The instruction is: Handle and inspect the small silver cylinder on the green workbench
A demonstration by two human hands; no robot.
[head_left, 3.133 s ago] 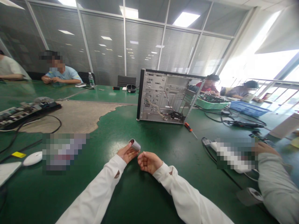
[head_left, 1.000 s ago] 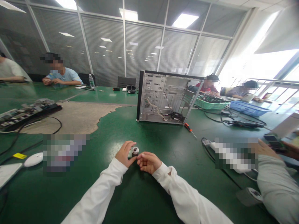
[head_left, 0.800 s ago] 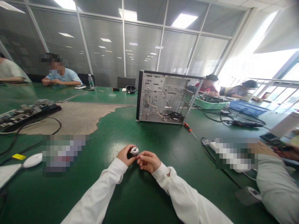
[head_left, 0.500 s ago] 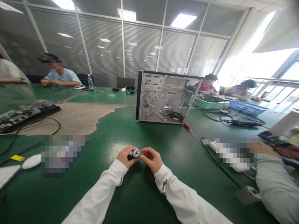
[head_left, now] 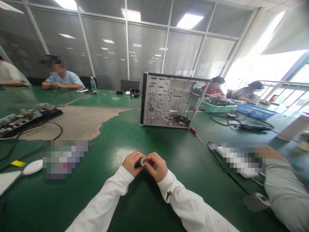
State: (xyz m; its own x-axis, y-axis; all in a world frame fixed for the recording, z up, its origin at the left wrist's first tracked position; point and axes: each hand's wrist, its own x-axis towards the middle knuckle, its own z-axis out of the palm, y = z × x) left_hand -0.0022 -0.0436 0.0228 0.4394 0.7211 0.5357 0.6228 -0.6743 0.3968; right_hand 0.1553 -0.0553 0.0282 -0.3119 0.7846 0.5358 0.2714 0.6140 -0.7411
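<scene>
Low in the middle of the head view, my left hand is closed around a small dark cylinder with a silvery round end. The fingers of my right hand are pinched at that silvery end, touching it; whether they hold a separate small part is hidden. Both hands are just above the green table. Beyond them an open computer case stands upright, with cables and a black fan inside. An orange-handled screwdriver lies by its lower right corner.
On the right are a white power strip, a person's sleeved arm, a green basket and a blue basket. Circuit boards and a white mouse lie left. Other people sit around the table.
My right hand has come in against the silvery end, and the cylinder has tilted slightly in my left hand. At the far right, another person's hand and a circuit board have gone from view.
</scene>
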